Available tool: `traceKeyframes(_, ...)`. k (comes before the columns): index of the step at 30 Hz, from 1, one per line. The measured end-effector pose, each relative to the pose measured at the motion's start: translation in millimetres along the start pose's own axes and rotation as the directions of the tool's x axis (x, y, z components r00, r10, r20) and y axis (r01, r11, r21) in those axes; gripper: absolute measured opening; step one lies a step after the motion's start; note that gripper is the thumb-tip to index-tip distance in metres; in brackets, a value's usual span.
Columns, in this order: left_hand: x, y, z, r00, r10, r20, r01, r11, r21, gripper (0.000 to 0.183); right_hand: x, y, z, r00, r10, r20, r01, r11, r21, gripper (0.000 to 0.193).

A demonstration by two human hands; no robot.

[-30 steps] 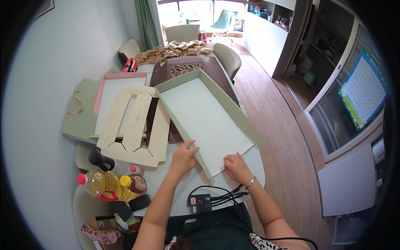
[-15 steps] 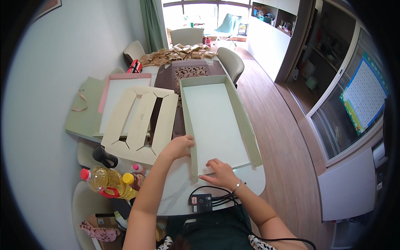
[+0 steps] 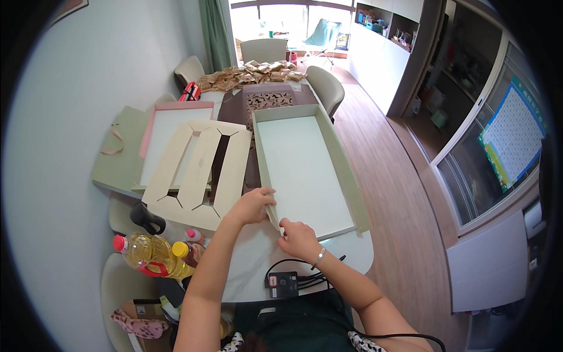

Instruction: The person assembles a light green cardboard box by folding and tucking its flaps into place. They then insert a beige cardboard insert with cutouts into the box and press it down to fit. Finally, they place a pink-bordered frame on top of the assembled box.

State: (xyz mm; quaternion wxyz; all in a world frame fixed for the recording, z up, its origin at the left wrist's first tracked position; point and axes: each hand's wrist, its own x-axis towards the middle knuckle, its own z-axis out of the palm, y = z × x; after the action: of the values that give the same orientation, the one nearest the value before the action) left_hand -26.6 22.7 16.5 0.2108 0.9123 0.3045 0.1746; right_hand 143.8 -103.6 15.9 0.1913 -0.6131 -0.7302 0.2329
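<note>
A long, shallow cardboard box (image 3: 305,170), pale green outside and white inside, lies on the table with its near end toward me. My left hand (image 3: 253,206) grips its left wall close to the near corner. My right hand (image 3: 299,240) has its fingers curled round the near end of that wall, where a flap (image 3: 274,220) bends inward between both hands. The fingertips of the right hand are partly hidden. Left of the box lies a cream cardboard insert (image 3: 199,170) with long slots, partly over a pink-edged tray (image 3: 151,126).
A black device (image 3: 283,285) with cables sits at the near table edge. Left stand an oil bottle (image 3: 146,253), a spray bottle (image 3: 146,219) and a yellow-capped bottle (image 3: 185,252). Many small packets (image 3: 252,73) are heaped at the far end. A green bag (image 3: 117,146) leans at left.
My right hand has moved up and left from the box's near end to its left corner and closed on the flap. The flap now bends inward. My left hand stays on the wall.
</note>
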Motion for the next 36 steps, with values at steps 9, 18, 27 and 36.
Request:
traceKeyframes(9,4,-4,22,0.989,-0.058,0.139,0.065,0.997,-0.047,0.031,7,5,43,0.997,-0.035,-0.065,0.045,0.986,0.159,0.026)
traceKeyframes(18,-8,48,-9,0.957,-0.156,0.246,0.059,0.930,0.362,0.023,14,40,30,0.909,0.108,0.403,-0.396,0.525,0.753,0.030)
traceKeyframes(27,-26,27,18,0.937,0.210,0.278,-0.284,0.922,0.262,0.017,-9,64,23,0.962,-0.219,0.165,0.146,0.918,0.369,0.013)
traceKeyframes(36,-37,11,22,0.957,0.287,0.026,-0.287,0.958,0.001,0.025,-11,69,28,0.967,-0.188,0.172,0.097,0.897,0.432,0.021)
